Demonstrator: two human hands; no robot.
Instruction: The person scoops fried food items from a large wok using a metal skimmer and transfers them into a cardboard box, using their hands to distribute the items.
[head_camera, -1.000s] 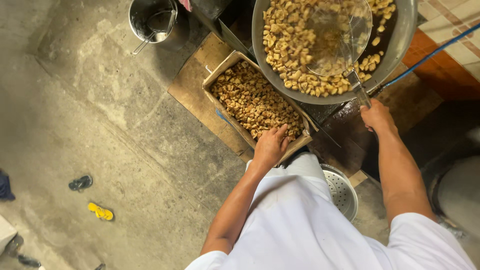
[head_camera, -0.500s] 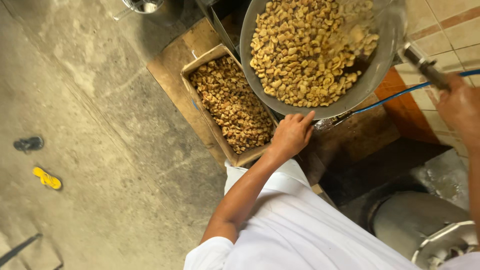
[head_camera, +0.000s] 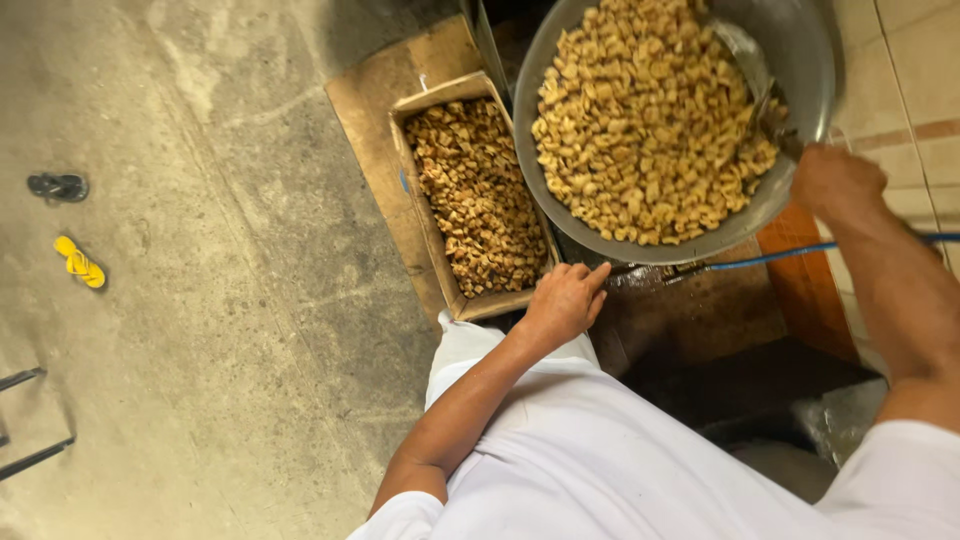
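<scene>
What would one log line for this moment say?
left hand: resting at wok rim, near cardboard box | right hand: gripping skimmer handle in wok | wok: full of pale fried pieces | box: browner pieces

We note a large metal pan (head_camera: 800, 60) with a dull grey, smooth wall, holding dry, matt golden fried pieces (head_camera: 650, 130). The box (head_camera: 425, 210) is brown matt cardboard. The floor (head_camera: 200, 350) is rough, stained concrete. Our shirt (head_camera: 600, 460) is white matt cloth.
</scene>
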